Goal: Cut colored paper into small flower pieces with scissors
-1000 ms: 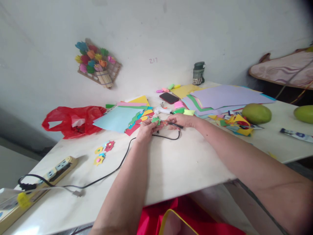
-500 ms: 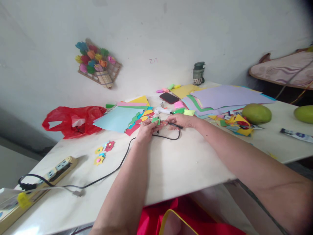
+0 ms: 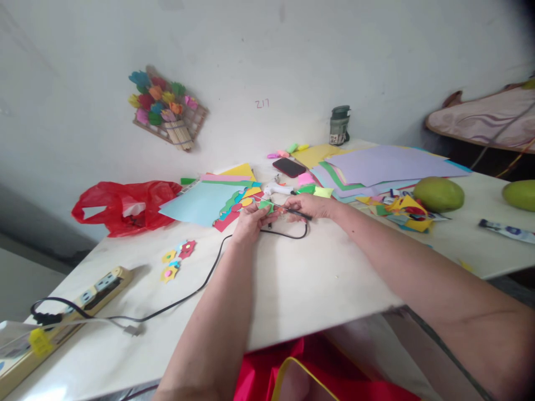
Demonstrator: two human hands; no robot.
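My left hand (image 3: 247, 225) pinches a small green paper piece (image 3: 266, 206) over the middle of the table. From the right, my right hand (image 3: 316, 206) is closed around scissors (image 3: 300, 214) with dark handles. Their thin blades point left and lie at the green piece; whether they are open or closed is too small to tell. Just behind the hands lies a white glue gun (image 3: 279, 189). Cut colored paper shapes (image 3: 236, 207) lie beyond my left hand. A black cord (image 3: 217, 256) runs beneath both hands.
Finished paper flowers (image 3: 187, 249) and a power strip (image 3: 104, 284) are at left, near a red plastic bag (image 3: 125, 209). Colored sheets (image 3: 388, 164), paper scraps (image 3: 412, 214), a green mango-like fruit (image 3: 438, 194) and a tube (image 3: 507, 229) lie at right. A phone (image 3: 289, 167) rests behind.
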